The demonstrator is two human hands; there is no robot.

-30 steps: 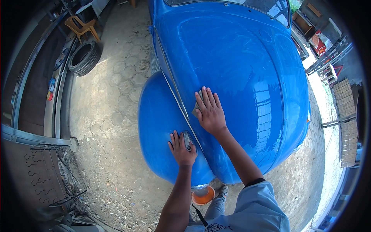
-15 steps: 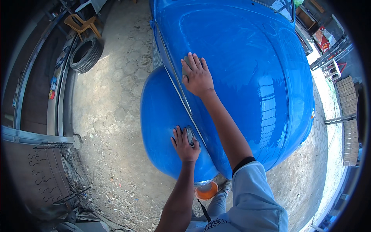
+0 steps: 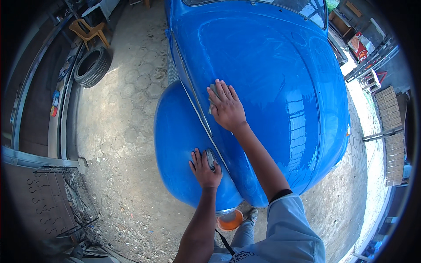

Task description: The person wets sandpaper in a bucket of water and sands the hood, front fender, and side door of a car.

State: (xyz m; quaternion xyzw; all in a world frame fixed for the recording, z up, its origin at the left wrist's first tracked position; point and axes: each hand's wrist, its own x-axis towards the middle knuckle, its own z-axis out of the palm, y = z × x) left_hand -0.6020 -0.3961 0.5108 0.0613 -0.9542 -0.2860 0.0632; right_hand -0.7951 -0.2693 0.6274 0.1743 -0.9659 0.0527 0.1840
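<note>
Under the palm of my right hand (image 3: 228,107) is a thin grey-green pad (image 3: 213,97), partly hidden, pressed against the glossy blue hood (image 3: 258,92) of a rounded car. The fingers lie nearly straight over the pad, close to the hood's left edge. My left hand (image 3: 206,170) rests with fingers spread on the blue front fender (image 3: 173,131), beside a small clear-and-chrome lamp (image 3: 211,158). Between the two hands, a chrome trim strip (image 3: 199,114) runs along the seam of hood and fender. Dull, hazy marks show on the hood's upper left part.
An orange bucket (image 3: 230,220) stands on the floor by my feet, below the fender. Off to the left are a loose tire (image 3: 93,67), a yellow plastic chair (image 3: 89,33) and a metal rack (image 3: 48,206). The windshield (image 3: 285,5) is at the far end.
My right hand has slid nearer along the hood with the pad. My left hand stays in place on the fender, while the whole view has shifted slightly.
</note>
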